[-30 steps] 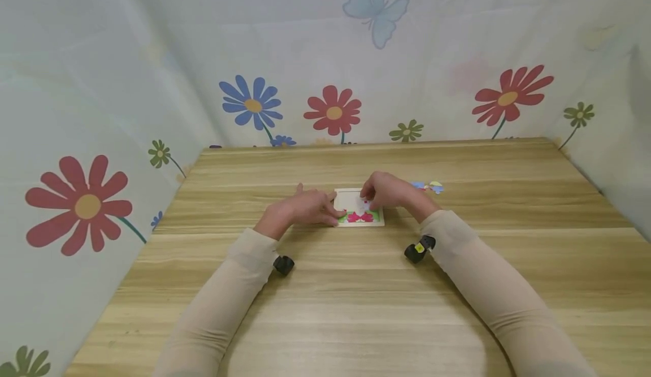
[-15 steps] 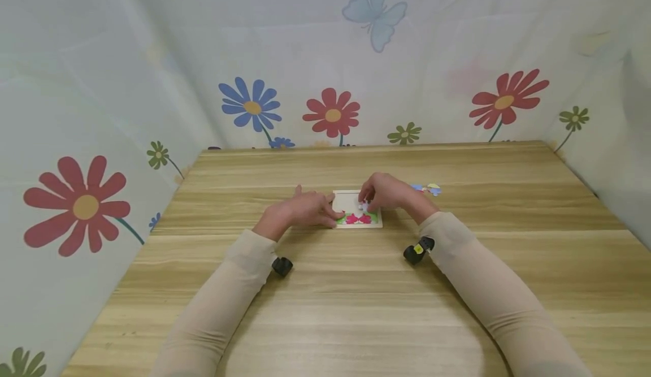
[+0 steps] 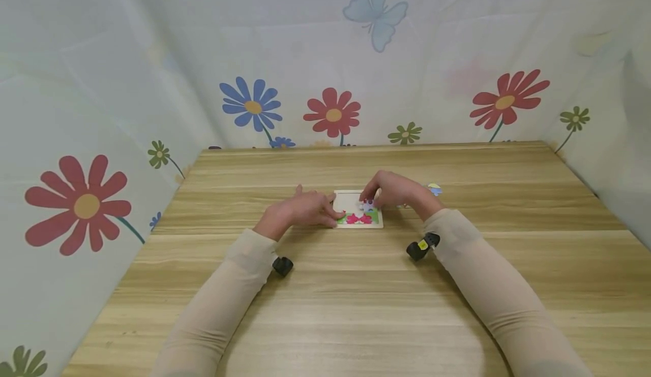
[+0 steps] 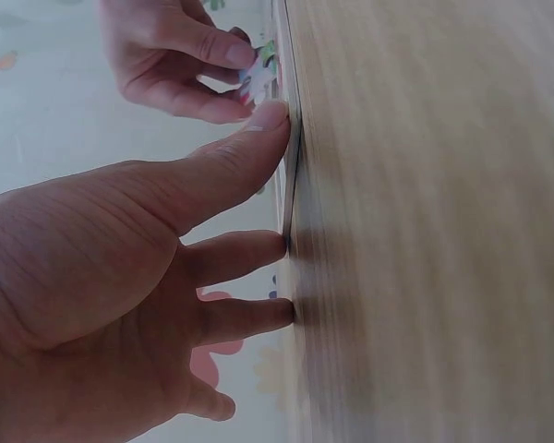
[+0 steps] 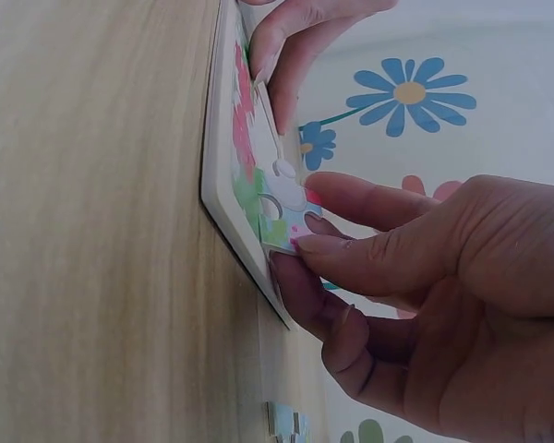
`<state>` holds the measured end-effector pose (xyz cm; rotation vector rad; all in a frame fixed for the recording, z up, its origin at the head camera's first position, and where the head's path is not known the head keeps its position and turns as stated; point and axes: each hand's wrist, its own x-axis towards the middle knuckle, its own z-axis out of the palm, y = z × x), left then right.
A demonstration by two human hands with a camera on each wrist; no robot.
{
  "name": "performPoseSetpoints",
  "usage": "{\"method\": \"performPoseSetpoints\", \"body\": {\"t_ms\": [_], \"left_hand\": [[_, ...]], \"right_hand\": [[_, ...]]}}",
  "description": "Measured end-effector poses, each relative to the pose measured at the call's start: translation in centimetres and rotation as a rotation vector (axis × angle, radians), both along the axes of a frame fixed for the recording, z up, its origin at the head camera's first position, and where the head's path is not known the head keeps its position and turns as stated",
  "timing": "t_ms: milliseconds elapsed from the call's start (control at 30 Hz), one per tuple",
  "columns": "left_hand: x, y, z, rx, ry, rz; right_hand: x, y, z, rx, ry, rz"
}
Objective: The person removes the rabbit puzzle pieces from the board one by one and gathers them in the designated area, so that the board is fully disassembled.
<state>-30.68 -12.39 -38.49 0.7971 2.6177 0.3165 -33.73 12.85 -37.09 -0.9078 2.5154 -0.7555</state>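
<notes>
A shallow white-rimmed puzzle tray (image 3: 358,226) lies on the table, with green and pink-red pieces (image 3: 358,219) along its near side. My left hand (image 3: 305,206) rests at the tray's left side. In the left wrist view, the left thumb (image 4: 258,138) presses the tray edge and the other fingers reach out fairly straight. My right hand (image 3: 394,189) pinches a jigsaw puzzle piece (image 5: 279,229) between thumb and fingers at the tray's right side. This piece is pale blue and white with pink spots and a green corner; it sits tilted against the green piece. Fingers hide part of it.
Loose blue and yellow puzzle pieces (image 3: 434,189) lie right of the tray, partly hidden by the right wrist. The wood-grain table (image 3: 356,309) ends at a flower-printed curtain (image 3: 437,83) behind and at the sides.
My right hand has shifted slightly right and turned the puzzle piece, so more of its printed face shows. The right wrist covers more of the loose pieces. My left hand stays put.
</notes>
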Motion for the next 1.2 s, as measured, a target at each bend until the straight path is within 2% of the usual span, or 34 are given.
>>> {"method": "performPoseSetpoints", "body": {"t_ms": [367,533,700,833,1033,1200], "left_hand": [[0.0,0.6,0.2,-0.013,-0.002,-0.012],[0.0,0.9,0.3,-0.028,0.003,-0.013],[0.1,1.1,0.4,-0.029,0.003,-0.018],[0.2,1.0,0.4,-0.037,0.001,-0.01],[0.2,0.6,0.2,-0.02,0.0,-0.014],[0.1,0.3,0.0,-0.012,0.005,-0.026]], "right_hand": [[-0.1,0.7,-0.1,0.0,-0.008,-0.02],[0.1,1.0,0.1,-0.019,-0.018,-0.053],[0.3,2.0,0.4,-0.049,-0.01,-0.052],[0.5,3.7,0.6,-0.071,-0.022,-0.061],[1.0,7.3,0.6,-0.098,-0.029,-0.122],[1.4,10.4,0.5,-0.093,0.008,-0.151]]}}
